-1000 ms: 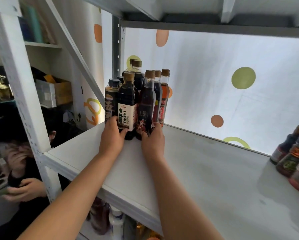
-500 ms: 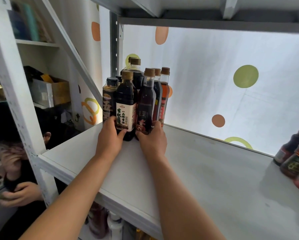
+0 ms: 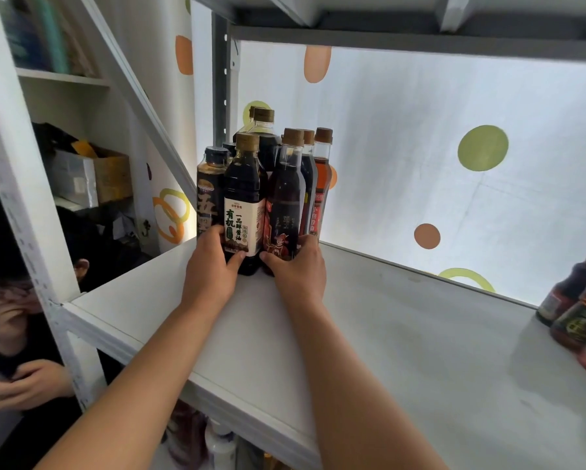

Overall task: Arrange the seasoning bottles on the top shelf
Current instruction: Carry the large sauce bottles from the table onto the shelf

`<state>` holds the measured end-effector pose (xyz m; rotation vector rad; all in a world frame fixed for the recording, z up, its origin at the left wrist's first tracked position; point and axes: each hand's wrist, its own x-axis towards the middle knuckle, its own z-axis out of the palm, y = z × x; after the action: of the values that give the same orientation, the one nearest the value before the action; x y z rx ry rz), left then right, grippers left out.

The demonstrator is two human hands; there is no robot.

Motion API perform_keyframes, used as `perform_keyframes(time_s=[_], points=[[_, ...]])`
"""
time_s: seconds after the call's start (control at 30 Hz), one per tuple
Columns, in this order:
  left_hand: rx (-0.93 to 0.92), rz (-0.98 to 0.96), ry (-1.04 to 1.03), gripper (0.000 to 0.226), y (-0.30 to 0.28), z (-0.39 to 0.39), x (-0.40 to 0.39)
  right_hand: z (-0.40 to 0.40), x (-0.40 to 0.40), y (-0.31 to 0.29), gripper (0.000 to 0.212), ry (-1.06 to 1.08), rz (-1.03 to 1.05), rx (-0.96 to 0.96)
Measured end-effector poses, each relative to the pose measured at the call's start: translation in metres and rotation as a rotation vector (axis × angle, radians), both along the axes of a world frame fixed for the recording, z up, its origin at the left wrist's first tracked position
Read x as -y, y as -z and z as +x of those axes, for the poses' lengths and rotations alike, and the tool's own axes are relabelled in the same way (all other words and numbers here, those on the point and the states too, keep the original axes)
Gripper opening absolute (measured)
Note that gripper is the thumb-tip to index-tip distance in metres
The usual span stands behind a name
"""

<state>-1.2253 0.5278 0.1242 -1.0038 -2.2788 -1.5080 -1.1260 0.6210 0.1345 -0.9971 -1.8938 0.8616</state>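
White top shelf against a dotted wall.
Seasoning bottles cluster at its back-left corner; left hand and right hand, each grip curled round a front bottle, unchanged from before.

A white shelf fills the lower middle and right of the frame, its front edge running from the left down toward the bottom. A tight cluster of dark seasoning bottles stands upright on it at the back left corner, just left of frame center. A second group of squat dark bottles stands at the right edge, well apart from the first.
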Motion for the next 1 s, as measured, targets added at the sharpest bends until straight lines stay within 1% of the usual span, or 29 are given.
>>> perform_keyframes(time_s=[0.07, 0.27, 0.4, 0.5, 0.6, 0.83, 0.93, 1.0], points=[[0.0, -0.002, -0.002, 0.053, 0.0, 0.001, 0.0, 0.001, -0.002, 0.0, 0.062, -0.009, -0.019, -0.018], [0.012, 0.005, 0.004, 0.054, 0.0, 0.001, 0.001, 0.001, -0.001, -0.001, 0.066, -0.022, -0.08, -0.081], [0.015, 0.011, 0.006, 0.053, -0.001, 0.002, 0.001, 0.0, -0.001, -0.001, 0.058, -0.058, -0.1, -0.083], [0.018, 0.008, 0.005, 0.053, -0.001, 0.001, 0.001, 0.0, 0.0, 0.0, 0.05, -0.05, -0.058, -0.092], [0.015, -0.001, -0.007, 0.054, -0.001, 0.001, 0.002, -0.002, 0.001, 0.002, 0.048, -0.038, -0.026, -0.096], [0.019, 0.0, -0.006, 0.053, 0.0, 0.0, 0.001, -0.001, 0.002, 0.002, 0.035, -0.055, -0.077, -0.11], [0.023, 0.004, -0.019, 0.052, -0.002, 0.005, 0.004, 0.002, 0.005, -0.001, 0.036, -0.043, -0.103, -0.095], [0.034, 0.015, -0.074, 0.046, -0.006, 0.01, 0.009, 0.003, 0.01, -0.004, 0.04, -0.043, -0.105, -0.061]])
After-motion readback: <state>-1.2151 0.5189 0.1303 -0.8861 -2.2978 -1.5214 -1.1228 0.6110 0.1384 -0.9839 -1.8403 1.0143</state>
